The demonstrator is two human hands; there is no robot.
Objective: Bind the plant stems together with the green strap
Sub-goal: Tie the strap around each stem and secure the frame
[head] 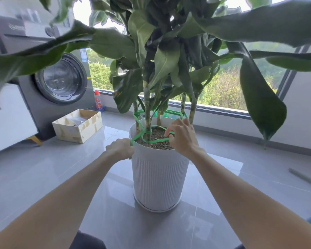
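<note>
The green strap (137,121) looped round the plant stems (147,103) just above the white pot (159,178). The left hand (120,149) gripped one end at the rim's left edge; the right hand (182,136) pinched the other over the soil by the right edge. Pulling both ends evenly looked the way to snug the stems without kinking them. The red bottle (97,102) seemed to read "OMO"; the washing machine (61,78) badge was unreadable

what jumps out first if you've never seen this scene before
Big dark leaves fill the upper frame above a white ribbed pot at centre. Just above the soil a bright green strap loops round the stems, held by the left hand at the pot's left rim and the right hand over the soil. A grey washing machine stands behind on the left.
</note>
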